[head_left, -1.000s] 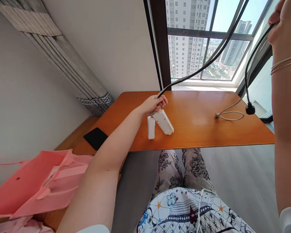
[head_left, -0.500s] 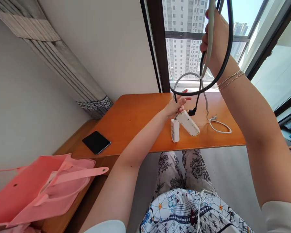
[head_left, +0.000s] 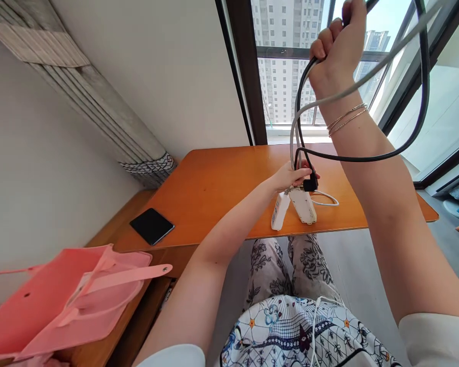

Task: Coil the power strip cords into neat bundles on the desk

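My right hand (head_left: 338,48) is raised in front of the window, closed around a black cable (head_left: 367,159). A white cable (head_left: 375,71) crosses in front of my right wrist, and both cables hang in wide loops. Low over the table, my left hand (head_left: 294,177) is closed around the lower part of the cables. A black plug (head_left: 310,183) sits at its fingertips. Just below it hang two white blocks that look like power adapters, a narrow white adapter (head_left: 280,211) and a wider white adapter (head_left: 304,206). A thin white cord (head_left: 329,200) curves out behind them.
The orange-brown wooden table (head_left: 222,178) stands against the wall and window. A dark tablet-like device (head_left: 152,226) lies at its left front. A pink bag (head_left: 42,306) stands open at lower left. A gathered curtain (head_left: 99,117) hangs at the left.
My left hand has moved right and closed on the cables by the black plug; its fingers were stretched out before. The upper cable loops have swung right, and the adapters have shifted slightly.
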`<action>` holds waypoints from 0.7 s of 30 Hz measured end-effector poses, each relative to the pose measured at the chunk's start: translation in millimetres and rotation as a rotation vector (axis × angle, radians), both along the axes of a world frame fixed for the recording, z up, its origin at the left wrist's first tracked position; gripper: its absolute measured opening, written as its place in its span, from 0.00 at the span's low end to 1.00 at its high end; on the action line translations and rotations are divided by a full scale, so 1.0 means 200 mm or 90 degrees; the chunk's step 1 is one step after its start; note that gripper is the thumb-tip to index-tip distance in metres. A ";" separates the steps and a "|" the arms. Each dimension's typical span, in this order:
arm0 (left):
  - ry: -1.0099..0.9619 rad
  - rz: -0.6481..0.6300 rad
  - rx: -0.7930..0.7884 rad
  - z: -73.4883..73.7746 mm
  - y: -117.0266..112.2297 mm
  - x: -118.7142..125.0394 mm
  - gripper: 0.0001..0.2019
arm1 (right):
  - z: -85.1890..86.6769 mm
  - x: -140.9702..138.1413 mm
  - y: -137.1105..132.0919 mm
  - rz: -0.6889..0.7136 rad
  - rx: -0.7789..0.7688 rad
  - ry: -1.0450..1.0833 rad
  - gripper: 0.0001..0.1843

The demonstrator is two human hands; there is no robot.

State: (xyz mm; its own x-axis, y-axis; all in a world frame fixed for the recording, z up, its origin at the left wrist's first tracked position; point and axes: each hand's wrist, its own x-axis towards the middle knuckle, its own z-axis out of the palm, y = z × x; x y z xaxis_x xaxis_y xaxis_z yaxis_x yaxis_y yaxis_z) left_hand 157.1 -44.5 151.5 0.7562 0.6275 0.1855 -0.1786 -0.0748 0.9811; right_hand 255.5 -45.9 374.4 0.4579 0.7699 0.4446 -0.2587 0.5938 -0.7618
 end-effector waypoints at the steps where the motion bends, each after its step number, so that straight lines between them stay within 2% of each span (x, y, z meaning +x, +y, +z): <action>1: 0.003 0.009 0.002 0.01 0.00 -0.03 0.15 | 0.00 0.05 0.01 -0.036 -0.020 -0.020 0.23; 4: 0.036 0.017 0.005 0.05 -0.02 -0.12 0.13 | 0.00 0.20 0.05 -0.097 -0.127 -0.115 0.23; 8: 0.098 0.037 0.005 0.09 -0.02 -0.20 0.12 | -0.05 0.35 0.08 -0.032 -0.204 -0.123 0.21; 11: 0.141 0.042 -0.006 0.09 0.00 -0.25 0.09 | -0.08 0.42 0.08 -0.034 -0.221 -0.101 0.20; 14: 0.182 0.045 -0.011 0.09 0.02 -0.30 0.09 | -0.09 0.49 0.05 -0.056 -0.204 -0.114 0.17; 16: 0.203 0.059 -0.015 0.09 0.03 -0.35 0.10 | -0.09 0.56 0.02 -0.035 -0.176 -0.146 0.14; 19: 0.215 0.091 -0.016 0.09 0.06 -0.42 0.10 | -0.10 0.70 -0.05 0.019 -0.120 -0.281 0.10; 21: 0.213 0.099 -0.015 0.09 0.08 -0.46 0.10 | -0.11 0.78 -0.10 0.077 -0.104 -0.398 0.15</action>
